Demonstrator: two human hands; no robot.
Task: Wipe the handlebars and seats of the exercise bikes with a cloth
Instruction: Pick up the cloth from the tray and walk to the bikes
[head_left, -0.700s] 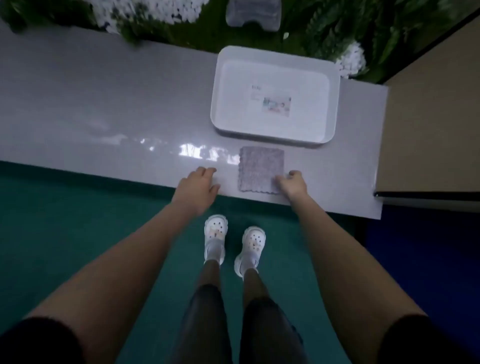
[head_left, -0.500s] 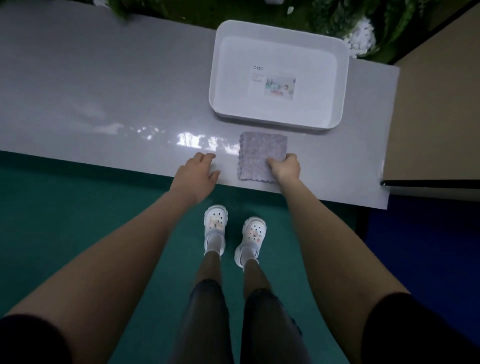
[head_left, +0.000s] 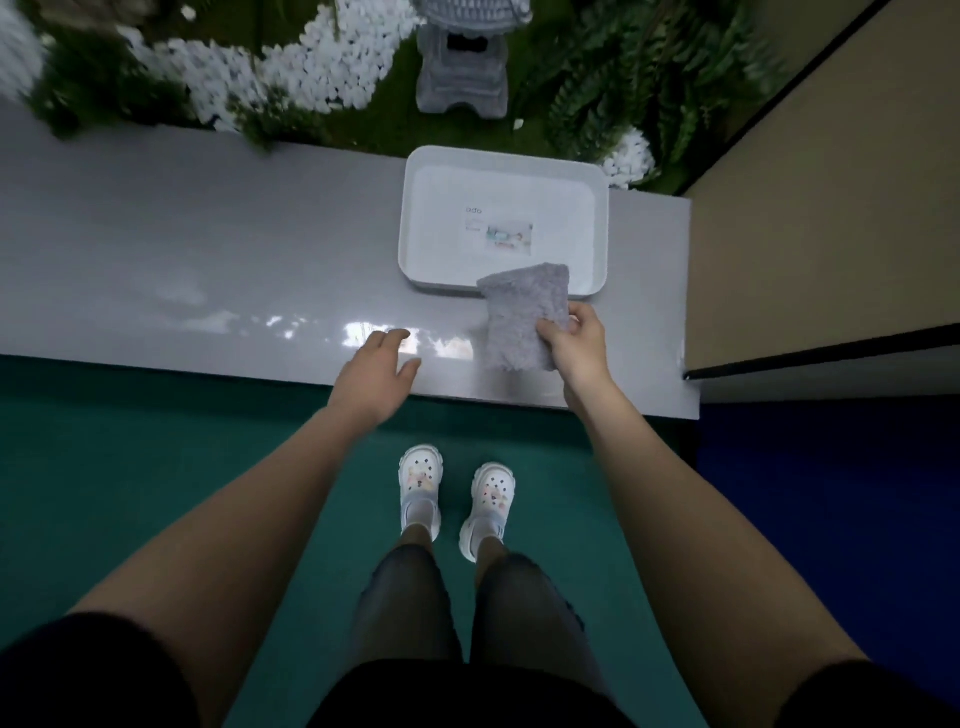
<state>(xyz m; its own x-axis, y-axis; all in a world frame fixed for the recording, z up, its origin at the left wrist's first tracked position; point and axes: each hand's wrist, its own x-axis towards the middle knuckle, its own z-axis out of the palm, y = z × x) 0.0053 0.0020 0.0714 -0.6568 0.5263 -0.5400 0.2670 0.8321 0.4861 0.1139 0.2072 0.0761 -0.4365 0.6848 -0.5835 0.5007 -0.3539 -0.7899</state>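
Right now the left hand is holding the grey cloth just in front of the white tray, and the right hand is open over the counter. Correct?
Not quite: the hands are swapped. The head view shows the right hand gripping the grey cloth just in front of the white tray, while the left hand is open over the counter.

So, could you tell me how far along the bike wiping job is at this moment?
Done: nothing wiped. In hand: the right hand grips the grey cloth, lifted off the counter in front of the white tray; the left hand is open over the counter. Left: every handlebar and seat; no bike is in view.
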